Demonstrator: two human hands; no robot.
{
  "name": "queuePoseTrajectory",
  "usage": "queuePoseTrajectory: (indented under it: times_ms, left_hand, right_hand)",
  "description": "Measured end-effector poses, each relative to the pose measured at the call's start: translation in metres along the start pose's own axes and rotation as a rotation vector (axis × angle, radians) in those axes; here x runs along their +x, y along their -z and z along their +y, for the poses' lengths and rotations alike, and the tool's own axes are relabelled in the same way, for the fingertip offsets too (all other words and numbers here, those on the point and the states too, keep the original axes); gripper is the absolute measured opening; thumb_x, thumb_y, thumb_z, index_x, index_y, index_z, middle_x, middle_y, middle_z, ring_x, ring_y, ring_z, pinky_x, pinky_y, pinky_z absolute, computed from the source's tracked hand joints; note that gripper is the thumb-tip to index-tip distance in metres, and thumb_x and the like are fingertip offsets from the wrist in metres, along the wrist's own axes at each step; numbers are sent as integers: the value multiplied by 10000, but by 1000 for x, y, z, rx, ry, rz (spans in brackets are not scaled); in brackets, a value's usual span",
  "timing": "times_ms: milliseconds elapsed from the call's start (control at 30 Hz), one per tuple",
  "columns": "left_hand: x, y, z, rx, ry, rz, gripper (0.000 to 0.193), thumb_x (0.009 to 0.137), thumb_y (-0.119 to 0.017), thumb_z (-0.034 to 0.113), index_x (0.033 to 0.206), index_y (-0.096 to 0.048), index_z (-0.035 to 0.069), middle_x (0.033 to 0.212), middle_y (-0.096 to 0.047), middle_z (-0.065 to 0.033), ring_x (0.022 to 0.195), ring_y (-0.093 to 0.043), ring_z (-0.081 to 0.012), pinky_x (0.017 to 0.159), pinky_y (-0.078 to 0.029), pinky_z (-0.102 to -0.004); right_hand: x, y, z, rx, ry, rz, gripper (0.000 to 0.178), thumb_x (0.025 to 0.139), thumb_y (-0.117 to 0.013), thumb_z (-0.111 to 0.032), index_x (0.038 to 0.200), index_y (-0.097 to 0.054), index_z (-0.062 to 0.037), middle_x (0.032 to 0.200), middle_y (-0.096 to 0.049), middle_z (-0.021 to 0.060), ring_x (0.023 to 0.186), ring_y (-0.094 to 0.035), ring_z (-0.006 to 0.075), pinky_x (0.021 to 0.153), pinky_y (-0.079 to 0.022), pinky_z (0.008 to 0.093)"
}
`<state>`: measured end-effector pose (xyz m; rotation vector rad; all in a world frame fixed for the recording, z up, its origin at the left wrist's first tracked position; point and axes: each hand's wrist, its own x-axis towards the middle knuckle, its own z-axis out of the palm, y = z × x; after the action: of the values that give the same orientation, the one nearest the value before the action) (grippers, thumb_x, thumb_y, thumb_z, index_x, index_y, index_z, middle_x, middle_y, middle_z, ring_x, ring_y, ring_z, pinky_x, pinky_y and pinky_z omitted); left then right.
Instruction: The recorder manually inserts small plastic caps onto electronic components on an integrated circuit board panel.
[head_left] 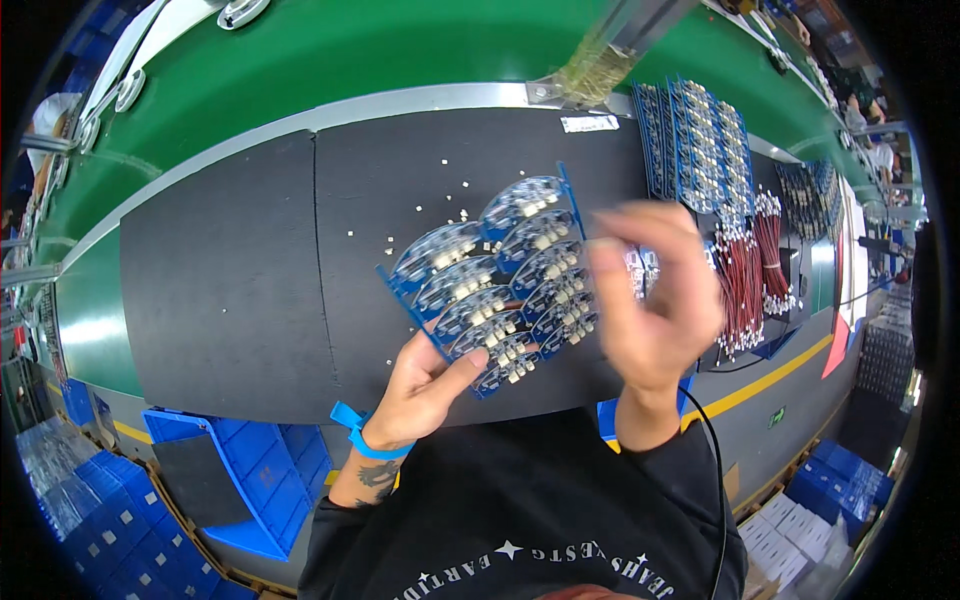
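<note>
My left hand (425, 390), with a blue band on its wrist, is closed on the lower left edge of a blue circuit board panel (465, 275). The panel is tilted above the black work surface. Its rounded boards sit in two columns and carry small white connectors. Just right of the panel is my right hand (665, 300), raised and blurred by motion. Its fingers are bent, and whether they hold anything does not show. Small white bits (391, 240) lie scattered on the black mat (230, 270) beyond and left of the panel.
At the far right stand stacked blue board panels (700, 140). Bundles of red wires (738, 290) with white ends lie nearer me. A metal post (610, 55) rises at the mat's back edge, before a green belt (400, 50). Blue bins (250, 480) stand below left.
</note>
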<state>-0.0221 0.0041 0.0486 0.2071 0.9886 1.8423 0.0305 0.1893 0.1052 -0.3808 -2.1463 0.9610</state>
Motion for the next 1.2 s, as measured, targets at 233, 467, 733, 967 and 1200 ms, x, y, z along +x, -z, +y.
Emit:
queuePoseTrajectory:
  times_ms: [233,467,733,967,1200]
  left_hand:
    - [-15,10,-18,29,-207,88,533,815,-531,-113,1302,-335,-25,1229,-510,-138,1106,-518,-202,949,-401,-321]
    - [-4,-14,-28,349,-528,632,380,780,-646,-50,1125,-486,-55,1016,-609,-140,911,-590,-169,802,-469,-276]
    - [-16,-4,-31,1183,-694,867,215,758,-678,-34,921,-541,-63,831,-644,-198,670,-642,-247,627,-504,-294]
    - [-9,0,-30,991,-698,772,191,744,-716,12,872,-592,-55,767,-649,-136,669,-626,-195,614,-484,-276]
    - [-9,2,-25,1141,-826,467,212,786,-560,-63,993,-533,-30,1046,-601,-280,994,-608,-357,847,-488,-387]
  right_hand:
    - [-70,-3,28,256,-693,-185,192,830,-664,-132,723,-614,20,570,-590,18,494,-488,31,439,-365,188]
    - [-72,-33,25,429,-807,-219,212,863,-621,-154,761,-608,31,576,-595,34,493,-509,47,444,-386,212]
    - [-67,-30,22,75,-488,-377,161,816,-654,-113,815,-610,42,623,-598,120,519,-570,139,463,-424,273]
    - [-60,-56,24,590,-764,-279,169,844,-646,-129,877,-612,33,692,-617,32,599,-552,56,541,-448,192]
    - [-59,-50,21,585,-892,-374,164,860,-617,-120,870,-599,43,693,-624,46,570,-529,53,505,-432,199]
